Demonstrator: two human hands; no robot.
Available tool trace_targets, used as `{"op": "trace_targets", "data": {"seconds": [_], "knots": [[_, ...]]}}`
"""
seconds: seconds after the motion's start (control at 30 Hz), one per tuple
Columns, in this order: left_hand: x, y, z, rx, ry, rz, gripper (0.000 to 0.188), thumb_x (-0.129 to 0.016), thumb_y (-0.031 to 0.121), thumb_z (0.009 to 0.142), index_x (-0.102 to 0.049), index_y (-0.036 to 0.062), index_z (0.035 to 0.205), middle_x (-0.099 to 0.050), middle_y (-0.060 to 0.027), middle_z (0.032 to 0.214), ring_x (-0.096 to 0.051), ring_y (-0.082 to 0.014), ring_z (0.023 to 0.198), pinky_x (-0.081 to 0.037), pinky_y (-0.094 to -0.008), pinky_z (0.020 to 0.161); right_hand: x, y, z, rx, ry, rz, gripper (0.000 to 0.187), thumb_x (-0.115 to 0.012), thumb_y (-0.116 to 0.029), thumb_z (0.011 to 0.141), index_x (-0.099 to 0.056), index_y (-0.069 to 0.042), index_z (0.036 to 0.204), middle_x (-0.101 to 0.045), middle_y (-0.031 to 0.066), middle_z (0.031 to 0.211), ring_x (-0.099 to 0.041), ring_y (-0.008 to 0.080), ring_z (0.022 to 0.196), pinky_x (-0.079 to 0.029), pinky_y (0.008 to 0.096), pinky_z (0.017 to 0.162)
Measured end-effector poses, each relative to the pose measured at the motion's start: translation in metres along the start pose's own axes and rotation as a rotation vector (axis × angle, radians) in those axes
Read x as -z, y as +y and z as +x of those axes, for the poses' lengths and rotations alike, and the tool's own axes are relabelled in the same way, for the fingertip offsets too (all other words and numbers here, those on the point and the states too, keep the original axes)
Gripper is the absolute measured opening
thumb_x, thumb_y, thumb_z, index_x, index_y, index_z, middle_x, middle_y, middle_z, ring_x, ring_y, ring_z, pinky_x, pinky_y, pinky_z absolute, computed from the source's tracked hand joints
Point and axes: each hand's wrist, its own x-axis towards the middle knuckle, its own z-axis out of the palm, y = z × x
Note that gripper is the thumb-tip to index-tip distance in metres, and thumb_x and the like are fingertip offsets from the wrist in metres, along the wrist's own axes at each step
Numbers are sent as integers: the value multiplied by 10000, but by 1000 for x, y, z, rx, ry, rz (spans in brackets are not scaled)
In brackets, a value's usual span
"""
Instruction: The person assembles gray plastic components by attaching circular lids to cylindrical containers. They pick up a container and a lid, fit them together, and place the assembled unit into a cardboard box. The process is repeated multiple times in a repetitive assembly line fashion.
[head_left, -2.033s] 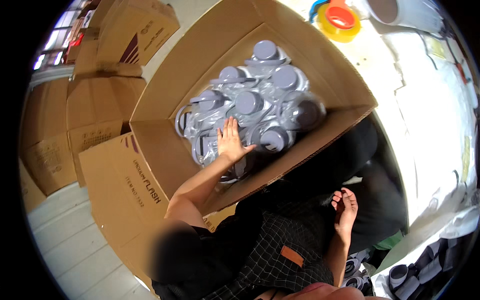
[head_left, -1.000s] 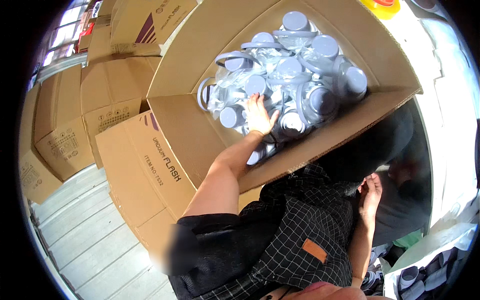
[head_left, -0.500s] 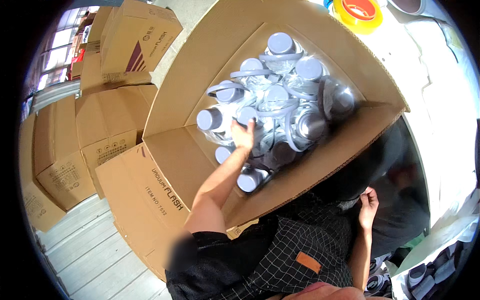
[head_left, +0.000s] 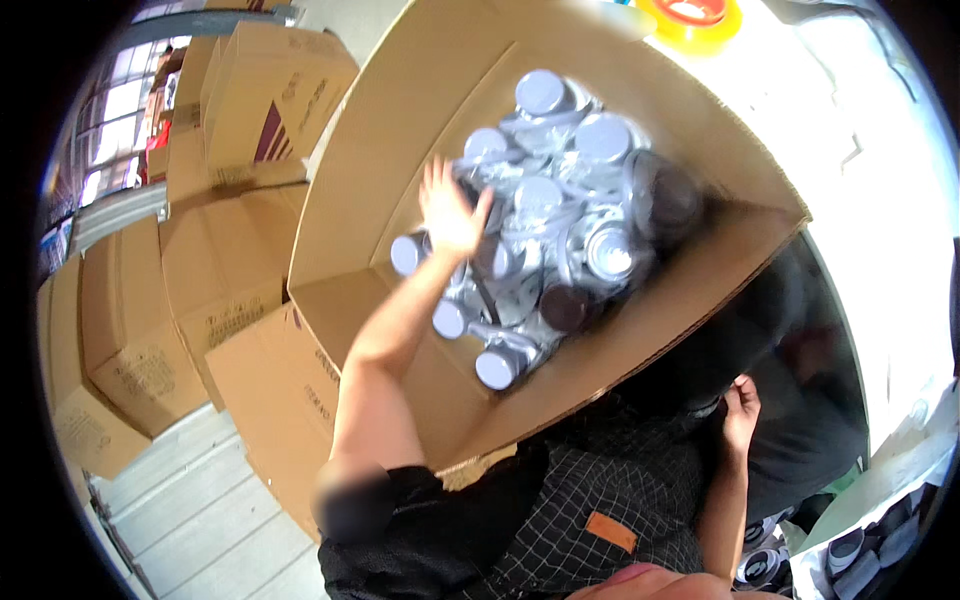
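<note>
An open cardboard box (head_left: 390,110) in front of me holds several vacuum flasks (head_left: 540,200) with grey lids and carry loops, many in clear plastic wrap. My left hand (head_left: 455,215) reaches into the box over the flasks on its left side, fingers spread, hiding part of a lid beneath it. I cannot tell whether it touches that flask. Just below it is a grey lid (head_left: 493,258). Outside the box, beside my dark checked apron (head_left: 590,480), my right hand (head_left: 740,410) is low with its fingers curled; what they hold, if anything, is hidden.
Closed cartons (head_left: 225,250) stand stacked at the left, above a pale slatted floor (head_left: 200,500). A yellow tape roll (head_left: 695,22) lies on the white table surface (head_left: 850,200) at the upper right. More flask parts (head_left: 845,548) show at the lower right.
My left hand has moved up and left, off the middle lid, and its fingers have spread. The view has shifted slightly. My right hand stays about where it was.
</note>
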Motion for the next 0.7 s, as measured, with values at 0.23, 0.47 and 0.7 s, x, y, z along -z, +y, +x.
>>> {"op": "trace_targets", "data": {"seconds": [0.23,0.47,0.7], "knots": [[-10,66,27,30,-347,-50,1124,-649,662,839,-220,-112,1533,-195,-288,1630,-103,-446,1537,-96,-561,1243,-8,-30,-12,14,55,-65,102,-577,-52,1002,-639,-14,1073,-624,9,843,-577,82,726,-471,228,668],[-13,138,86,-227,-94,-135,997,-641,577,882,-274,-90,1526,-273,-273,1606,-215,-401,1520,-176,-530,1237,-40,-143,-10,475,186,-224,61,-596,-88,1005,-612,-31,1020,-591,-1,920,-530,79,830,-436,231,760],[63,35,-49,-287,217,-242,857,-737,412,866,-368,-30,1500,-375,-265,1552,-318,-430,1468,-245,-537,1204,-151,-308,71,1303,111,-927,301,-713,-59,855,-594,-4,1125,-611,174,1028,-600,355,860,-503,425,856]]}}
